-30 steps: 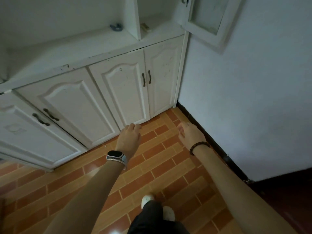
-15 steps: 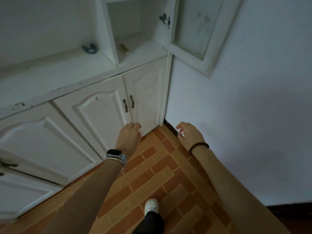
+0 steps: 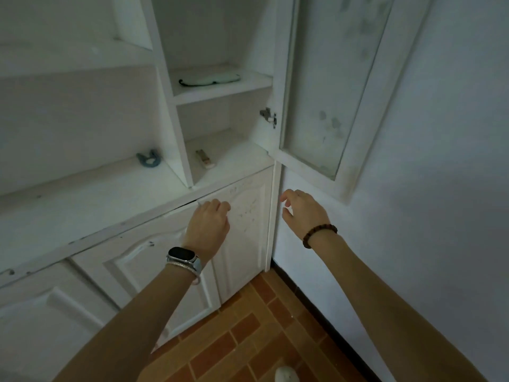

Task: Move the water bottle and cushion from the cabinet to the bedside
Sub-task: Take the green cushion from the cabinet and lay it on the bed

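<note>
A white cabinet fills the left and middle of the head view. Its tall right compartment stands open, with the glass door swung out to the right. No water bottle or cushion shows. My left hand, with a watch on the wrist, hovers in front of the lower right cabinet door, fingers curled loosely and holding nothing. My right hand, with a bead bracelet, is raised just below the open glass door, fingers apart and empty.
A pale flat item with a dark edge lies on the upper shelf. A small remote-like object lies on the lower shelf, and a blue clip on the counter ledge. A white wall is at right, brick-pattern floor below.
The view has tilted up from the floor and lower doors to the open upper compartment. Both hands have risen from floor level to counter height.
</note>
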The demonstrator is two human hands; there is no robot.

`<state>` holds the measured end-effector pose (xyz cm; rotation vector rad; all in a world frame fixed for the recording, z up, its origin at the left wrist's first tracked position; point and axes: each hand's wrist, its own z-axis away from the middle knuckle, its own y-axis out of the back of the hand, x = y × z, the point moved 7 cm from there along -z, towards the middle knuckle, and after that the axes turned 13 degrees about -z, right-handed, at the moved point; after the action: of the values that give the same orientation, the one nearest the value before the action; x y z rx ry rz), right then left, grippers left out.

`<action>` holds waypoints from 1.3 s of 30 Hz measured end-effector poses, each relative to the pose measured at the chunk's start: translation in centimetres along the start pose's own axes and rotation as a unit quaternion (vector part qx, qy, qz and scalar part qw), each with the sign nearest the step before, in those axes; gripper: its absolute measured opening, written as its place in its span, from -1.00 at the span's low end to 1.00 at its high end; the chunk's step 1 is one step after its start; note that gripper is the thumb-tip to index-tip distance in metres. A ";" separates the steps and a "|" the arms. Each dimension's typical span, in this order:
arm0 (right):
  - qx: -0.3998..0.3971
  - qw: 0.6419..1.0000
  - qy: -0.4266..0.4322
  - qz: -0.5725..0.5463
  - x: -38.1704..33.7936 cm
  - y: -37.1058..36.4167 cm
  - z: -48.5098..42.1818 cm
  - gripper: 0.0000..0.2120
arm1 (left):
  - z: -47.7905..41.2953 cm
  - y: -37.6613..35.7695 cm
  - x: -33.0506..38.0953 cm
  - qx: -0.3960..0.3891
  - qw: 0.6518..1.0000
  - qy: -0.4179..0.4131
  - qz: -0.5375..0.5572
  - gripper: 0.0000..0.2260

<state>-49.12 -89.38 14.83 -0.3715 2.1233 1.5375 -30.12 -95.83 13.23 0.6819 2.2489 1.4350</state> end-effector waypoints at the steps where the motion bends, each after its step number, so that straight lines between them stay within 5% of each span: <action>1: 0.005 1.000 0.011 0.002 -0.4 0.5 -1.5 -0.76 | -1.2 0.3 -0.2 0.006 1.000 0.000 -0.009 -0.78; 16: 0.052 0.982 0.175 -0.037 -3.4 8.1 -22.7 -0.77 | -19.3 4.5 -4.0 0.106 0.987 0.081 -0.088 -0.87; 27: 0.012 0.973 0.195 -0.122 -4.6 7.9 -36.5 -0.81 | -30.3 7.3 -7.7 0.171 0.972 0.131 -0.095 -0.84; 39: -0.041 0.975 0.183 -0.117 -6.3 4.3 -46.5 -0.62 | -37.5 3.3 -15.2 0.026 0.957 0.253 -0.142 -0.67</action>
<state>-56.44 -132.21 33.10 -0.9644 2.1887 1.5093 -38.08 -130.77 32.23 -0.0180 2.6318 1.5310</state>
